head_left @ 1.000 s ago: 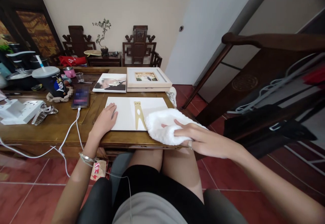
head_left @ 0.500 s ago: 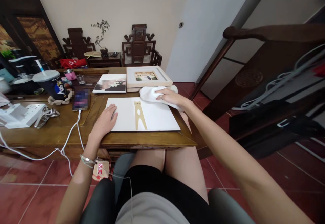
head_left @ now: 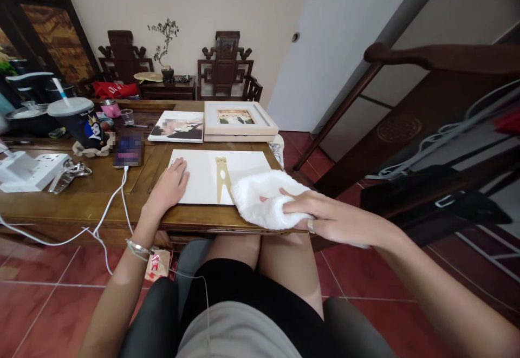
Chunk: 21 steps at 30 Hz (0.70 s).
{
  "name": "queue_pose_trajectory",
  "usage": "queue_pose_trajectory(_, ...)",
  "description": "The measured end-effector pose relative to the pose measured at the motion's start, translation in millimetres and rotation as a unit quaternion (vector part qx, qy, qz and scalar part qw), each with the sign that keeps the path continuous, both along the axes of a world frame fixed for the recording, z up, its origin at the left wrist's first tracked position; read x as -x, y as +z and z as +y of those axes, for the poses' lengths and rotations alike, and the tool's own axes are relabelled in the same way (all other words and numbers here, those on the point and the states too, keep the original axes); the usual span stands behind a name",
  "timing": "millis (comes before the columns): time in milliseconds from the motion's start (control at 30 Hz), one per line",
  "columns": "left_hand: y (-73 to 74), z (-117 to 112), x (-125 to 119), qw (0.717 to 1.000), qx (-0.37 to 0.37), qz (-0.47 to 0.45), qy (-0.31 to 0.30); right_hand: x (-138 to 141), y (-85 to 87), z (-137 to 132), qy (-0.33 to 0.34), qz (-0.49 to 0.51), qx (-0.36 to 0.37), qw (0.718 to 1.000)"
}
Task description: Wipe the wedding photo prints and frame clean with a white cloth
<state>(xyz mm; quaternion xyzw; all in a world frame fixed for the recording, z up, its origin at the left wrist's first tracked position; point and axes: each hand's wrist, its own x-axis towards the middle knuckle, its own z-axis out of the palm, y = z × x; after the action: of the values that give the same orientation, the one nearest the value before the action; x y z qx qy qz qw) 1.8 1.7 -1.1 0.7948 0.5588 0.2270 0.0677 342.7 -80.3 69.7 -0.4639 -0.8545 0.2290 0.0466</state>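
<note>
A white flat panel (head_left: pixel 199 178) lies on the wooden table, with a gold, two-legged, A-shaped piece (head_left: pixel 221 176) at its middle. My left hand (head_left: pixel 168 182) rests flat across the panel's left edge, fingers stretched out and holding nothing. In my right hand (head_left: pixel 312 209) is a fluffy white cloth (head_left: pixel 264 198), bunched under the fingers. The cloth covers the panel's near right corner and reaches over the table's front edge. One leg of the gold piece touches or lies just beside the cloth; I cannot tell which.
Behind the panel lie a photo print (head_left: pixel 179 127) and a framed picture (head_left: pixel 239 121). To the left are a phone (head_left: pixel 128 151) on a white cable, a lidded cup (head_left: pixel 85 125) with a straw, and a power strip (head_left: pixel 38 171). A wooden chair back (head_left: pixel 398 125) stands at right.
My right hand has drawn the white cloth from the panel's far right corner toward me, to the near right corner. The left hand stays on the left edge.
</note>
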Motion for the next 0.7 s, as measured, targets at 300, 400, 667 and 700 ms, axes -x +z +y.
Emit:
queue_pose_trajectory(300, -3.1, 3, 4, 1.0, -0.003, 0.027, -0.005, 45, -18.3, 100, -0.024, 0.101, -0.063, 0.993)
queue_pose_trajectory(400, -3.5, 4, 5, 1.0, -0.013, 0.017, -0.016, 70, -25.9, 124, -0.029, 0.111, -0.101, 0.988)
queue_pose_trajectory(667, -3.6, 4, 4, 1.0, -0.006, 0.024, -0.013, 82, -31.0, 59, 0.078, -0.002, -0.153, 0.985)
queue_pose_trajectory(700, -3.7, 4, 3, 1.0, -0.007, 0.026, -0.011, 80, -27.2, 43, 0.09, -0.008, -0.149, 0.985)
